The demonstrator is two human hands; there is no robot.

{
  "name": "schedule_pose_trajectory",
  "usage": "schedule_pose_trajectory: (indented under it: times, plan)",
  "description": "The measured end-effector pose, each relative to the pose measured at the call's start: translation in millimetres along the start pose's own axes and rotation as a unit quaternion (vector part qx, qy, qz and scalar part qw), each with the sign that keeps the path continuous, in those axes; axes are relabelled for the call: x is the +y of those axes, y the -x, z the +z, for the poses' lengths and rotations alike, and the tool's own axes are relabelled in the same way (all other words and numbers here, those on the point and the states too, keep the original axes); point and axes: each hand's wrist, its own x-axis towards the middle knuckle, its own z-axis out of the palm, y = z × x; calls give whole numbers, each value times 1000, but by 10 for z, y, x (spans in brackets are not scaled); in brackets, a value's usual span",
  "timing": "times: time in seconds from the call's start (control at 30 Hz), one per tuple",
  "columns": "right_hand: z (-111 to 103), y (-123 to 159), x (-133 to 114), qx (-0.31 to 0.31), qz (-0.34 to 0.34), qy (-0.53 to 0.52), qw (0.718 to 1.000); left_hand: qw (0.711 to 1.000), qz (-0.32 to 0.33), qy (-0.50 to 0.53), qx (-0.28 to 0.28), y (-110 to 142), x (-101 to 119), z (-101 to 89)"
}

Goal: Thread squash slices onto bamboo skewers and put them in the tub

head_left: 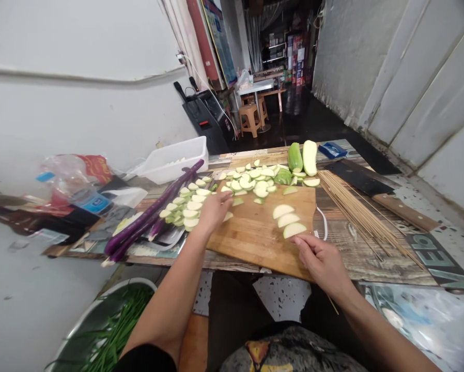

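Note:
My right hand (320, 258) pinches a thin bamboo skewer (333, 305), whose tail shows below the hand. Three half-moon zucchini slices (288, 220) sit in a row at its far end, over the wooden cutting board (251, 235). At the board's left edge, my left hand (216, 209) reaches in among cut slices, its fingers slightly apart and partly hidden. Loose zucchini slices (251, 181) are heaped along the back of the board. Left of that hand, rows of skewered slices (191, 206) lie on a white tray (172, 242).
Long purple eggplants (154, 206) lie beside a white plastic bin (173, 160). Two zucchini pieces (302, 157) are behind the board. Bare skewers (359, 212) and a cleaver (387, 194) lie at right. A basin of green vegetables (111, 330) stands below left.

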Motion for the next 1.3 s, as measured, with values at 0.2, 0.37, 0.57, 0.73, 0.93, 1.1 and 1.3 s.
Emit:
schedule_pose_trajectory:
  times: [0.2,0.37,0.57,0.73,0.93,1.1,1.3]
  plan:
    - [-5,1,21,-13,1,-6,1000,974,25,-208,-87,230,56,-160]
    - [-5,-1,10,-13,-3,4,1000,961,40,-246,-117,299,27,-104]
    - [-10,-10,-15,-10,-12,32,999,993,2,-104,-49,278,-25,-12]
    - [-12,25,-40,-19,-46,62,997,968,-59,243,3,303,115,105]
    - [49,158,-128,-107,-99,98,984,750,-234,615,-58,291,355,157]
    - [62,156,-158,-104,-93,104,985,702,-274,655,-53,299,392,165]
    - [66,137,-147,-101,-88,110,985,689,-303,655,-64,366,458,175]
